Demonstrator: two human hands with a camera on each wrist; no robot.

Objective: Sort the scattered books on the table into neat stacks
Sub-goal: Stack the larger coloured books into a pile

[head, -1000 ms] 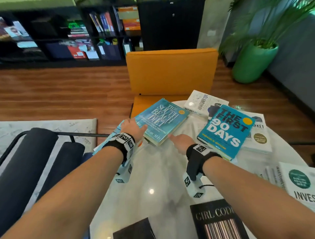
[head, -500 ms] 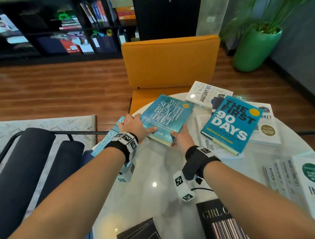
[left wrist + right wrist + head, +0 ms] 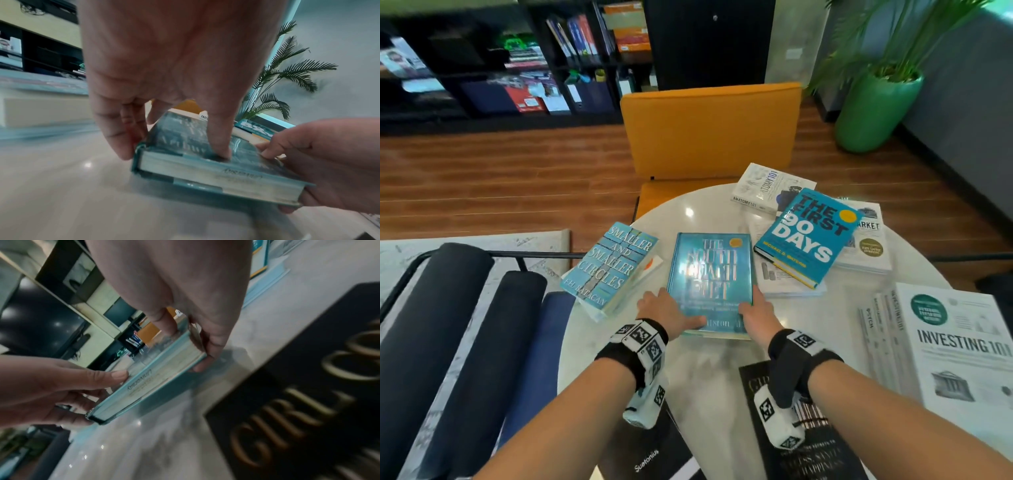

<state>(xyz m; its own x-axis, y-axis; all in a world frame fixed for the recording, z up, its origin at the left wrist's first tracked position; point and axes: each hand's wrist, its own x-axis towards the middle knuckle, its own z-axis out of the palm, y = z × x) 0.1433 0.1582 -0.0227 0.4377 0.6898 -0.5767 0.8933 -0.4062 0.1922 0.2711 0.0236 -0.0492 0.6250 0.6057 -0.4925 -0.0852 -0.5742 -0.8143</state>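
Observation:
A teal hardcover, The South Beach Diet (image 3: 709, 274), lies in the middle of the round marble table (image 3: 709, 387), squared to me. My left hand (image 3: 671, 313) grips its near left corner, thumb on the cover (image 3: 219, 151), fingers curled at the spine. My right hand (image 3: 756, 317) grips the near right corner, thumb on top and fingers under the edge (image 3: 200, 366). The book's page edge (image 3: 218, 178) faces the wrist cameras. Smaller and Smaller Circles (image 3: 613, 263) lies at the left rim. The First 90 Days (image 3: 806, 236) tops a loose pile at the right.
Anatomy 101 (image 3: 763, 185) and a white book (image 3: 869, 240) lie at the back right. Investing 101 (image 3: 959, 346) sits at the right edge. Girl Code (image 3: 308, 386) and another black book (image 3: 650, 455) lie near me. An orange chair (image 3: 709, 130) stands behind; a dark seat (image 3: 448, 342) stands left.
Both hands have taken hold of The South Beach Diet and drawn it toward me, turning it square. This uncovered Smaller and Smaller Circles at the left.

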